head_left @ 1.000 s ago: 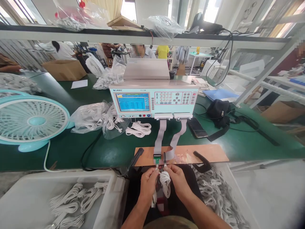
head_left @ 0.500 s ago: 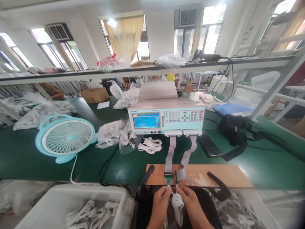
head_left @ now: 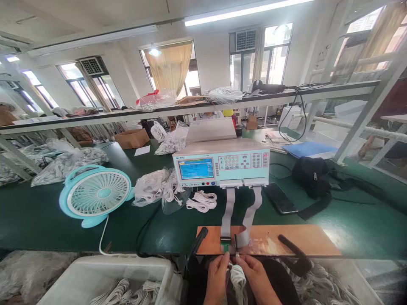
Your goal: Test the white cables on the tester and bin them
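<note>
A coiled white cable hangs between my two hands, just over the table's front edge. My left hand is closed in a pinch on one cable end, at the small green board on the left ribbon cable. With thumb and fingers pressed together, my right hand grips the other end at the black connector of the right ribbon cable. My fingers largely hide both plugs. Both ribbons run back to a tester with a lit blue screen.
An orange-brown board lies along the table edge under the connectors. A phone, a black bag, loose white cables and a blue fan stand around the tester. Below left is a white bin with cables.
The view has tilted up, so everything sits lower in the picture. Large characters now show on the tester's screen. Both hands keep their pinch at the connectors.
</note>
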The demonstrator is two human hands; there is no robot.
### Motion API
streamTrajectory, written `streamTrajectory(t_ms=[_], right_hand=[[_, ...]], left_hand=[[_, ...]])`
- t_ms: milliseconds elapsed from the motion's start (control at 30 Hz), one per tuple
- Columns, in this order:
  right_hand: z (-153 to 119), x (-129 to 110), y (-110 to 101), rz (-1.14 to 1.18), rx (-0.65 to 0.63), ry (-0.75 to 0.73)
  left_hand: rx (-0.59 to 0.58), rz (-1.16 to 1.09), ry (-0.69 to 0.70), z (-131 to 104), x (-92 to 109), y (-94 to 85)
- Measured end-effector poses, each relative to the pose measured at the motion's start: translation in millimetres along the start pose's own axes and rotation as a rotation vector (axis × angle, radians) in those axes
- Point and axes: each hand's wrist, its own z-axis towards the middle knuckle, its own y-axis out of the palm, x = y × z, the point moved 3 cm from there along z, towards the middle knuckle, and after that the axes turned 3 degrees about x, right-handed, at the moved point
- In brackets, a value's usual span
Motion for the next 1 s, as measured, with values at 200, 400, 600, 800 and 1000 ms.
streamTrajectory(t_ms=[200,400,600,800,1000], right_hand=[[-6.2,-7.1,4.6,-0.077,0.148,-0.088],[-26.0,21.9,-19.6,-0.111,0.197,0.123],[-55.2,-15.7,-151.2,-0.314,0.549,0.098],[-78.1,-54.6,-228.7,-0.609,0.663,-0.126],[-95.4,-6.6,-96.5,-0.390,-0.231,0.004]], left_hand=[[0.035,-0.083,-0.078,-0.8,-7.6,1.8],[-0.148,0.120,-0.181,-21.0,-24.3,7.9],[-0.193,-0.002,-0.388,-40.3,-29.8,20.2],[-0.309,-0.478,-0.474,-53.0,-3.8,49.4],[-0.338,-0.295,-0.287,-66.8,5.1,64.9]])
